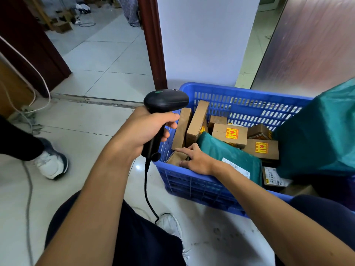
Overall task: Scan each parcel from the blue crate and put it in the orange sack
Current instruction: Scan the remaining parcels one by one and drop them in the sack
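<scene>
Large green bag (322, 135) cut off at right edge; label (238, 168) print too small to read; bystander's shoe (51, 162) blurred.

Bright, even indoor light fills the scene, cool and slightly bluish on the pale floor tiles (107, 60). A small hard glare spot sits on the floor just left of the blue crate (192, 187), and broad soft reflections wash the far tiles. Shadows are faint and soft-edged, with a dim one on the white wall (207, 45) behind the crate. The black scanner (166, 100) shows a dull sheen on top. The centre is sharp. The shoe (51, 164) at left and the metal panel (307, 45) at far right are smeared by blur. Wide-angle bending tilts the door frame (151, 41) and swells the near forearms (107, 189).
</scene>
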A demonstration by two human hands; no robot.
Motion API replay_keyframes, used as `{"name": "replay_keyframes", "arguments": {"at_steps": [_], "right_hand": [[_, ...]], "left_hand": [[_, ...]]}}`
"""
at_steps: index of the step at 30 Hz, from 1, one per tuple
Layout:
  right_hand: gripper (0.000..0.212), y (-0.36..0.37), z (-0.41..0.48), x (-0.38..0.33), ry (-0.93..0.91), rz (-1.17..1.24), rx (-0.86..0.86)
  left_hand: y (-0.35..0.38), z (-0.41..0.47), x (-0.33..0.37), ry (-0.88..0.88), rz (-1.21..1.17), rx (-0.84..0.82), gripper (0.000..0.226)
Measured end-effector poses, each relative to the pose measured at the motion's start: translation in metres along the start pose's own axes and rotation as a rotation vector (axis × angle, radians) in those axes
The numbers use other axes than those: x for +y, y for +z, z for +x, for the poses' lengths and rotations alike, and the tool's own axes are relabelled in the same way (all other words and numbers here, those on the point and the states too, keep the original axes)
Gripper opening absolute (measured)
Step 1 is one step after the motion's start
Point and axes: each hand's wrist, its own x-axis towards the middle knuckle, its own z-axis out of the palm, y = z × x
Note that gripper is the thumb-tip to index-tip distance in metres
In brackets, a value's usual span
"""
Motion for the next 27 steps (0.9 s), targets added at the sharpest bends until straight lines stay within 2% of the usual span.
{"name": "replay_keyframes", "arguments": {"at_steps": [8, 13, 15, 19, 23, 27], "right_hand": [[0.073, 0.002, 0.017, -0.005, -0.094, -0.41, -0.019], [0.065, 0.005, 0.019, -0.003, -0.104, -0.555, 0.09], [0.062, 0.002, 0.016, 0.003, -0.095, -0.544, 0.13], [0.057, -0.013, 0.003, 0.017, -0.025, -0.308, 0.2], [0.059, -0.051, -0.02, 0.013, 0.074, 0.114, 0.31], [0.054, -0.088, -0.063, 0.006, 0.087, 0.481, 0.37]], "left_hand": [[0.003, 0.005, 0.002, 0.002, -0.015, -0.009, 0.004], [0.008, 0.009, 0.001, -0.001, -0.016, -0.009, 0.003], [0.012, 0.011, 0.001, -0.002, 0.004, -0.02, 0.004], [0.012, 0.01, 0.001, -0.006, 0.001, -0.015, 0.004], [0.011, 0.01, 0.0, -0.008, -0.02, 0.009, 0.003], [0.014, 0.008, 0.0, 0.001, -0.024, 0.038, 0.004]]}}
